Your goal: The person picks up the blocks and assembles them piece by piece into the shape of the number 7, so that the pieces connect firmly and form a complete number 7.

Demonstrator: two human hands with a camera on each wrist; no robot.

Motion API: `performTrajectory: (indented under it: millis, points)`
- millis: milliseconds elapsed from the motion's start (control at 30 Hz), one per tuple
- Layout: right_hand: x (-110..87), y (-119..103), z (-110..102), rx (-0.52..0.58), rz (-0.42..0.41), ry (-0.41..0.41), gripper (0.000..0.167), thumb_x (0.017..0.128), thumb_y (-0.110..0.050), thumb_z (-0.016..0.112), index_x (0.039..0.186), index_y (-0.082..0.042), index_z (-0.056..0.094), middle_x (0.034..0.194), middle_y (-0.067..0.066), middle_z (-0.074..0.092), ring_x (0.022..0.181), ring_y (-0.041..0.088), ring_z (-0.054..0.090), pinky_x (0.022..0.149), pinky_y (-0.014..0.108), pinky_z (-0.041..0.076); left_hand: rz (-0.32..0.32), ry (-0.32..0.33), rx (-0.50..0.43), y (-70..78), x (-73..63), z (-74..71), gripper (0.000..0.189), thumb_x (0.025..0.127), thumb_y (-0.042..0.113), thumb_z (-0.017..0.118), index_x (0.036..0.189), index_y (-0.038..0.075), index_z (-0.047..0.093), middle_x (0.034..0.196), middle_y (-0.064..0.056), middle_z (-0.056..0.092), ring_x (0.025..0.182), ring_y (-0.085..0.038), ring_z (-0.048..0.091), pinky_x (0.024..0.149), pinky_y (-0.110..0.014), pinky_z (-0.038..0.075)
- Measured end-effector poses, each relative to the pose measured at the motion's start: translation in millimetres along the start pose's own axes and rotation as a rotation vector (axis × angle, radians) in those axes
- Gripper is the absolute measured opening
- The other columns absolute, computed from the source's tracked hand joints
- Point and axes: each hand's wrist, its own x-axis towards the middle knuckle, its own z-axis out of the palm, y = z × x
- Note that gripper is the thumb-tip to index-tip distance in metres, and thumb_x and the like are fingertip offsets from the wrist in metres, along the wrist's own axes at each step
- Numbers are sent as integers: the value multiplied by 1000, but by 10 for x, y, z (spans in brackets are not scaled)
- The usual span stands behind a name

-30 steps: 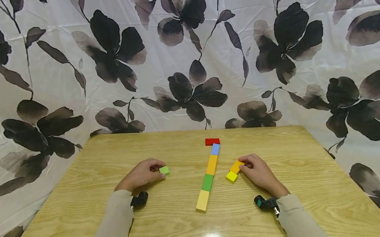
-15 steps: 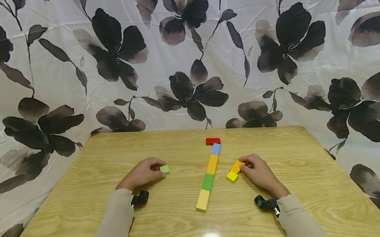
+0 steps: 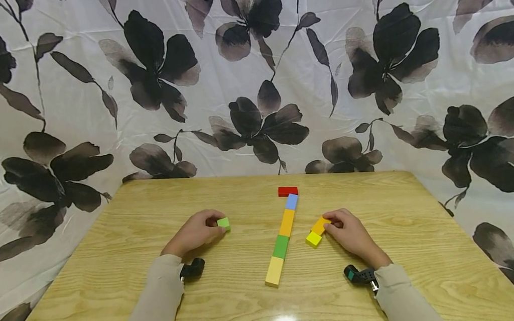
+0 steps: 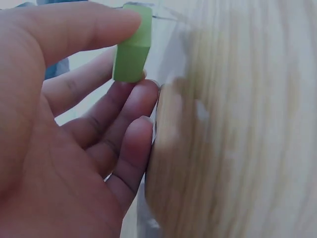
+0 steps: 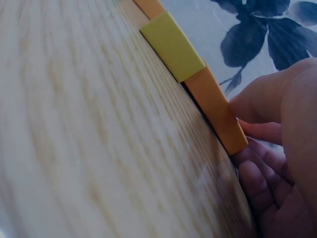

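My left hand [image 3: 197,231] pinches a light green block [image 3: 223,224] between thumb and fingers, left of the row of blocks. In the left wrist view the thumb lies across the green block [image 4: 132,54], and the other fingers curl beneath it. Whether that block touches the table cannot be told. To the right of the row, my right hand [image 3: 351,233] pinches an orange block [image 3: 321,225] on the table. A yellow block [image 3: 313,239] sits at the near end of the orange one. The right wrist view shows the yellow block [image 5: 173,47] meeting the orange block [image 5: 218,111].
Between the hands runs a slanting row: a blue block [image 3: 291,201], an orange-yellow block [image 3: 287,222], a green block [image 3: 280,247] and a pale yellow block [image 3: 274,272]. A red block [image 3: 288,191] lies crosswise at its far end. The wooden table [image 3: 232,303] ends at a flowered cloth [image 3: 232,82].
My left hand has shifted slightly right and away from me with the light green block, which has turned a little. My right hand and the blocks by it stay in place.
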Motion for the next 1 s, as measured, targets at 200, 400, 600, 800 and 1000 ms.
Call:
performTrajectory:
  millis: [200,400,600,800,1000]
  points:
    - [5,-17,6,3,3,-5,28,99,-15,64,125,-4,67,118,9,60,101,22,59,89,42,49,-15,26,-44,49,28,27,42,95,21,71,133,7,61,117,-6,64,105,-22,60,88,-41,51]
    - [12,7,8,0,8,-10,29,100,-16,64,126,-5,67,119,9,60,103,22,59,90,42,49,-2,65,-64,113,63,115,42,96,17,69,135,5,61,121,-9,64,104,-24,61,85,-39,52]
    - [23,30,3,4,2,-11,29,100,-17,64,126,-5,67,118,9,61,102,22,59,89,42,49,3,118,-38,178,113,241,41,95,11,69,136,7,62,125,-9,64,104,-23,62,85,-39,52]
    - [19,31,-9,-2,6,-9,29,100,-17,64,126,-5,67,119,9,61,103,23,59,89,42,49,25,100,-39,240,197,338,41,95,11,69,135,7,63,125,-7,64,105,-22,62,89,-41,52]
    - [27,34,2,5,4,-10,29,100,-17,64,126,-5,67,119,10,60,103,23,59,90,43,49,42,104,-40,282,276,390,40,94,12,70,134,9,64,126,-5,65,105,-22,63,89,-40,52]
